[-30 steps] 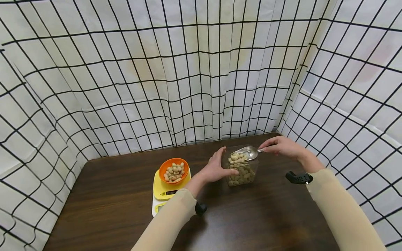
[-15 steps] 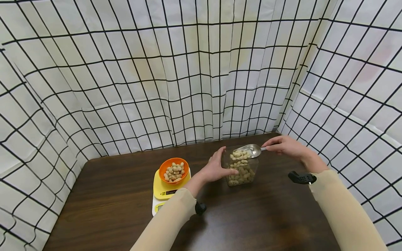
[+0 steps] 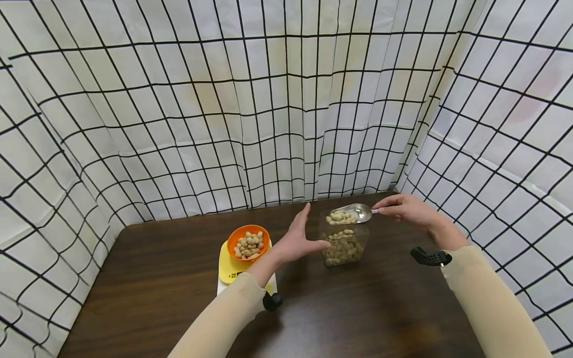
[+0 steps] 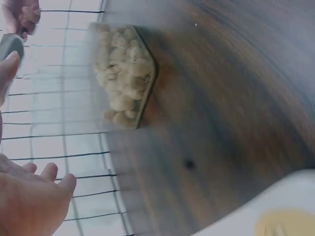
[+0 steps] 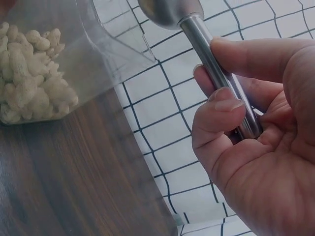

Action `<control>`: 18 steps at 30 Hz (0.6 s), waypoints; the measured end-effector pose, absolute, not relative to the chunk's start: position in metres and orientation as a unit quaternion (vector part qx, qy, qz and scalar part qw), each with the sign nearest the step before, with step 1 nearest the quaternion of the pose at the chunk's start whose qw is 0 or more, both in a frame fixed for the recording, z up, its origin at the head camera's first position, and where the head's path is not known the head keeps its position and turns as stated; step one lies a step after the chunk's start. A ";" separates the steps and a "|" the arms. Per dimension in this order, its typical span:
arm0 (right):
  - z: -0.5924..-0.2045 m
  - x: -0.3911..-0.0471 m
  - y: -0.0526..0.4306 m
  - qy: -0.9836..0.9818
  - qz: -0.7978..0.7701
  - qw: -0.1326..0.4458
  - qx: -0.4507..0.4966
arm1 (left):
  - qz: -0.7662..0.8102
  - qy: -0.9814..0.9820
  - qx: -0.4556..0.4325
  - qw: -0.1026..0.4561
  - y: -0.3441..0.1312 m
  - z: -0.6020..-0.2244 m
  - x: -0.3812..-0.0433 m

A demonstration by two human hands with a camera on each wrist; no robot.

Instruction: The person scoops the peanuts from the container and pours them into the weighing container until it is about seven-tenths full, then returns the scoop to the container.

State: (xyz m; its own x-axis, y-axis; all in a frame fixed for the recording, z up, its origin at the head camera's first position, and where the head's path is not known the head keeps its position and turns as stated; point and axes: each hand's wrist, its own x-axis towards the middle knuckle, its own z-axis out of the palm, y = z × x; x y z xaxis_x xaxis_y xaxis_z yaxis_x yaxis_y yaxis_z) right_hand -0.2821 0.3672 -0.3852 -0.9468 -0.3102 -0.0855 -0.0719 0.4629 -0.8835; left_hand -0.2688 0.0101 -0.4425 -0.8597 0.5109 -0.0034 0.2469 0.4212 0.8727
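Note:
My right hand point(image 3: 405, 211) grips the handle of a metal scoop point(image 3: 362, 213), fingers and thumb curled round it in the right wrist view. Peanuts point(image 3: 340, 217) lie in the scoop, which is held at the top of a clear plastic container point(image 5: 115, 54). More peanuts point(image 3: 343, 251) fill the container's lower part. To its left, my left hand point(image 3: 297, 242) is spread with thumb and fingers apart, holding nothing; in the left wrist view its fingers point(image 4: 49, 184) stand away from the container's side.
An orange bowl point(image 3: 240, 231) of peanuts stands on a yellow and white kitchen scale point(image 3: 227, 268), left of my left hand. My left forearm partly covers the scale. A grid-patterned white curtain point(image 3: 277, 124) surrounds the dark wooden table point(image 3: 147, 278).
My left hand has let go of the container and moved slightly left. The scoop, now loaded with peanuts, has risen a little within the container's mouth.

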 end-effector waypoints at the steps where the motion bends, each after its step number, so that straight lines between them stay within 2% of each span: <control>1: -0.385 -0.282 0.365 0.847 -0.506 0.118 -0.113 | 0.487 0.832 0.232 0.130 0.004 -0.440 -0.267; 10: -0.384 -0.283 0.344 0.844 -0.510 0.111 -0.119 | 0.448 0.856 0.250 0.069 -0.063 -0.418 -0.251; 18: -0.381 -0.282 0.317 0.836 -0.517 0.121 -0.136 | 0.413 0.880 0.234 0.030 -0.128 -0.420 -0.244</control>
State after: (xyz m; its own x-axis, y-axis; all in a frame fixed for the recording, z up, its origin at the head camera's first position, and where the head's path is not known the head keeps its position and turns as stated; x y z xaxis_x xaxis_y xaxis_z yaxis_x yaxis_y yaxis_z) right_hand -0.2824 0.3172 -0.3811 -0.9338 -0.3524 -0.0621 -0.1018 0.4280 -0.8980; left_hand -0.2444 -0.1275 -0.4198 -0.8886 0.4368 0.1398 0.3867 0.5495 0.7406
